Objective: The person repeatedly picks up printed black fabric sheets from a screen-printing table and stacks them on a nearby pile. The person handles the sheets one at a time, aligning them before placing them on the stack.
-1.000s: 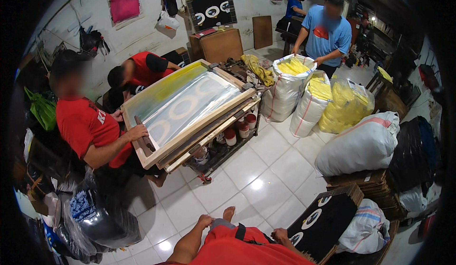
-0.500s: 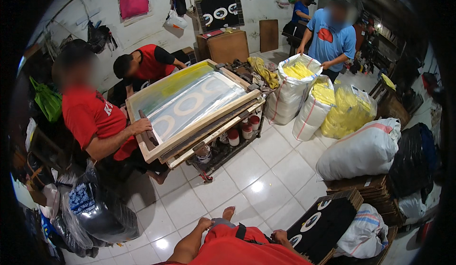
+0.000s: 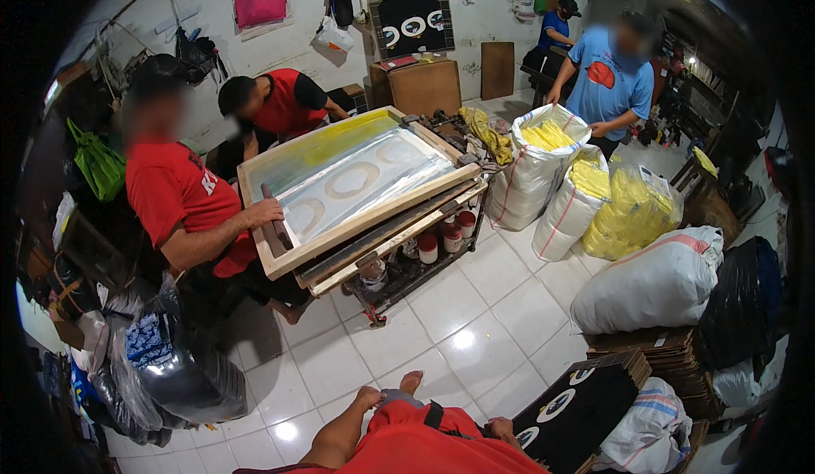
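My left hand point(image 3: 368, 397) is low in front of me, beside my grey shorts point(image 3: 397, 397), with its fingers curled in. Close to the red shirt point(image 3: 424, 447), on my other side, is my right hand point(image 3: 503, 428). Its fingers are bent beside a dark strap-like item, and the shirt partly hides them. Whether either hand holds anything is hidden. Nearest my right hand lies a stack of boards with a black cloth panel point(image 3: 553, 406) on top, printed with white oval designs. A dark strap point(image 3: 435, 414) crosses my clothing.
A wooden-framed printing screen point(image 3: 373, 249) rests on a wheeled cart with jars point(image 3: 427, 248). Beside it a person in red point(image 3: 182, 189) grips a squeegee point(image 3: 276, 219); another bends behind. White sacks point(image 3: 543, 155) with yellow contents stand ahead, near a person in blue. Wrapped bundles point(image 3: 182, 376) lie left.
The whole view has shifted, so the room sits further right in the picture. The bending person's arm has come up nearer the head. My hands look the same.
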`<action>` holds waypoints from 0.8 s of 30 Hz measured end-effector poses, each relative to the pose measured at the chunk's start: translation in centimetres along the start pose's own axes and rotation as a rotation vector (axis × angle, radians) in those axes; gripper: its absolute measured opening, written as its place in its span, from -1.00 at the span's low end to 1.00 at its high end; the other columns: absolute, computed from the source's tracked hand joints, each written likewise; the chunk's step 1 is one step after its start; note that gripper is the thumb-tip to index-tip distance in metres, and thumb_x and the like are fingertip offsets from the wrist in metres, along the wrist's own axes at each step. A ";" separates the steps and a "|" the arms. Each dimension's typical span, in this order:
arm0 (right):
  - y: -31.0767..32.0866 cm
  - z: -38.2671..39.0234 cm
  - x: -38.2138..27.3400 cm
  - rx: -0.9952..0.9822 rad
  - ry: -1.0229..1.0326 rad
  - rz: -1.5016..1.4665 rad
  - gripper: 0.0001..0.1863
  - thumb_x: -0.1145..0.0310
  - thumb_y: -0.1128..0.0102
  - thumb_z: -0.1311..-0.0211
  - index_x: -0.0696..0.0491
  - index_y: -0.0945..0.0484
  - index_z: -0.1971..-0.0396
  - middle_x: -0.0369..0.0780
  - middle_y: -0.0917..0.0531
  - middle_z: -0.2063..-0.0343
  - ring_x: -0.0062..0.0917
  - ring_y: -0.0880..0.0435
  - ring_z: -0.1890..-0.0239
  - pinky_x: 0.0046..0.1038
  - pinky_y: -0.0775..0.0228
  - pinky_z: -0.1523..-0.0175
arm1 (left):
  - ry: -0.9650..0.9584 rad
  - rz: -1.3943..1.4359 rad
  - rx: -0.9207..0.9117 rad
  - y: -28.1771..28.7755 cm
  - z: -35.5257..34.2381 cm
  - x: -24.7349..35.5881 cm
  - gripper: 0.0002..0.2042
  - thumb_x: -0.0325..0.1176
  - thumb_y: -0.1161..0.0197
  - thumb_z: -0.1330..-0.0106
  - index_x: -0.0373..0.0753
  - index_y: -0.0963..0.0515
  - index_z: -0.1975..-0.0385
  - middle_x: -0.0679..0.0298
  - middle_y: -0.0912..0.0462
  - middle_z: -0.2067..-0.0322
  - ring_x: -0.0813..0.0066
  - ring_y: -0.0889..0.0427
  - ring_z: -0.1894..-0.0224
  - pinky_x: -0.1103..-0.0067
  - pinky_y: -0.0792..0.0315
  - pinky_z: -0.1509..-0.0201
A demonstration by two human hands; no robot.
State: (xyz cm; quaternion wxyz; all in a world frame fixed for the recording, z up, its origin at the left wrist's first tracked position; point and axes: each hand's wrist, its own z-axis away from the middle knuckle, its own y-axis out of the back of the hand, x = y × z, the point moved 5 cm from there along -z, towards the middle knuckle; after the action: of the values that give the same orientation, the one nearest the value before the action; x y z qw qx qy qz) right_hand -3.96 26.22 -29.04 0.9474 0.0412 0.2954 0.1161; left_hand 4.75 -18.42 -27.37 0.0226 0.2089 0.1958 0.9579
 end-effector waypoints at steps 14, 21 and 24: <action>-0.2 0.6 -0.4 -0.011 -0.025 0.021 -0.81 0.49 0.02 -0.06 0.24 -0.55 0.39 -0.12 -0.62 0.55 -0.37 -0.64 0.54 -0.39 -0.50 0.49 | 0.029 0.175 0.028 3.7 0.1 1.2 -0.83 -0.26 -0.25 -0.11 -0.21 -0.55 0.40 0.34 -0.57 0.55 0.62 -0.52 0.58 0.66 -0.32 0.62; -2.4 -2.6 -0.3 -0.109 -0.073 -0.076 -0.81 0.55 0.10 -0.06 0.22 -0.48 0.35 -0.11 -0.58 0.55 -0.36 -0.60 0.55 -0.41 -0.49 0.45 | -0.007 0.415 0.121 11.4 -2.2 4.0 -0.83 -0.29 -0.23 -0.13 -0.23 -0.53 0.36 0.29 -0.57 0.53 0.59 -0.53 0.57 0.64 -0.34 0.60; -4.3 -4.0 -3.1 -0.045 -0.009 -0.159 -0.84 0.55 0.06 -0.06 0.21 -0.46 0.35 -0.14 -0.56 0.55 -0.40 -0.58 0.56 -0.45 -0.47 0.48 | 0.032 0.303 0.078 12.3 -3.7 4.6 -0.86 -0.31 -0.22 -0.14 -0.22 -0.52 0.38 0.29 -0.57 0.55 0.58 -0.52 0.60 0.62 -0.34 0.60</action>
State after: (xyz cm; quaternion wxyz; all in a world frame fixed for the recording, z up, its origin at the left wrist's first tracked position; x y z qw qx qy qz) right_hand -7.83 21.35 -31.25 0.9556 -0.0030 0.2907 0.0472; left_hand -0.51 -30.58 -23.92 -0.1336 0.2217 0.1996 0.9451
